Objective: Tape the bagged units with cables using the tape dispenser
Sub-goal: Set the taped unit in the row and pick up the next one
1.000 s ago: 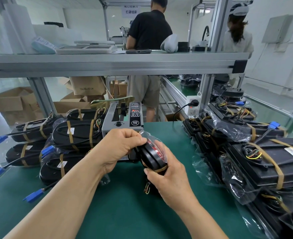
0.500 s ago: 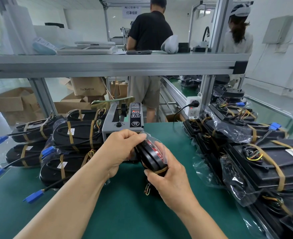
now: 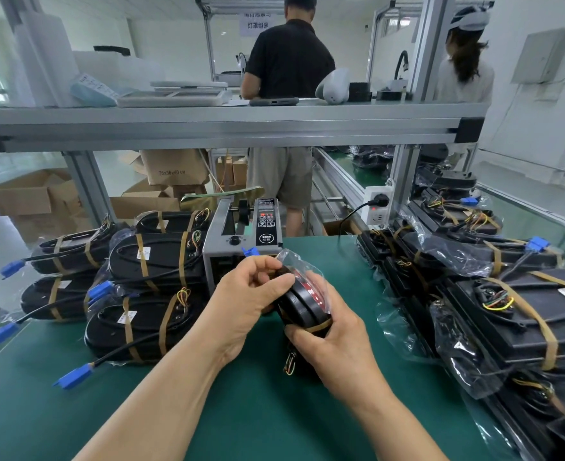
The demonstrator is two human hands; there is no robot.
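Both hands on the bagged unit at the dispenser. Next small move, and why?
Probably the left hand lets go and reaches to the tape dispenser for a strip. The bagged unit, held on edge by both hands, shows only one brown tape band, near the right hand; its far end looks unbanded.

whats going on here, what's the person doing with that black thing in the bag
A person is holding a black bagged unit in both hands over the green table, right in front of the tape dispenser. The left hand grips its upper end and the right hand grips the lower end, where a brown tape band already wraps it. More taped units lie in a left stack and a right stack.
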